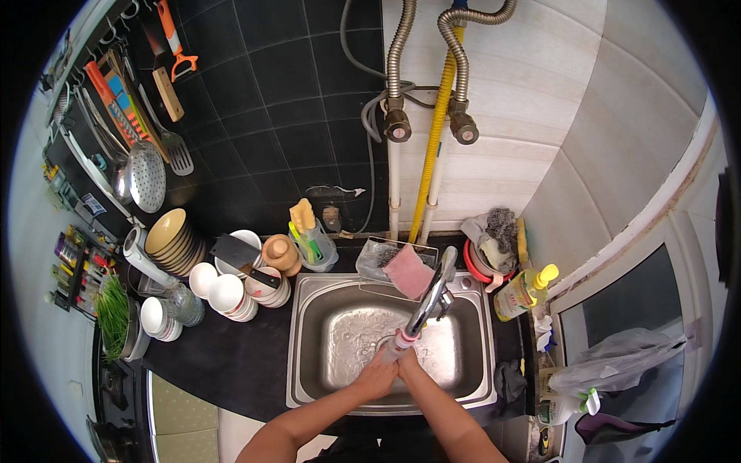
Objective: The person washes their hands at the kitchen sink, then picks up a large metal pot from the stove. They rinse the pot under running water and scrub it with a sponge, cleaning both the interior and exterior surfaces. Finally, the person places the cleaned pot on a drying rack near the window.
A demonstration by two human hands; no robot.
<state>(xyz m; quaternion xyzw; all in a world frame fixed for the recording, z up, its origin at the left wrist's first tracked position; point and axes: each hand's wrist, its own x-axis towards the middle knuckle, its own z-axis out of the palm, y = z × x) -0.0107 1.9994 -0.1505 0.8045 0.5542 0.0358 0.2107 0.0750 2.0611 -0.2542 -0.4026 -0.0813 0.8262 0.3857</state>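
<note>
Both my hands meet beneath the end of a chrome faucet (424, 310), low over the stainless steel sink (316, 386). My left hand (376, 376) comes in from the left and lies against the lower end of the pinkish, clear spout nozzle (401, 342). On the other side, my right hand (409, 364) is pressed close to the left one. The nozzle and the hands themselves hide most of the fingers, so whether they grip anything does not show. Wet, shiny patches cover the basin floor around the drain.
A wire rack with a pink cloth (409, 272) spans the sink's back edge. At right stand a yellow-capped detergent bottle (526, 293) and a red basin (488, 266) of scrubbers. Stacked bowls (230, 295), a cleaver (241, 256) and a glass jar (184, 306) crowd the left counter.
</note>
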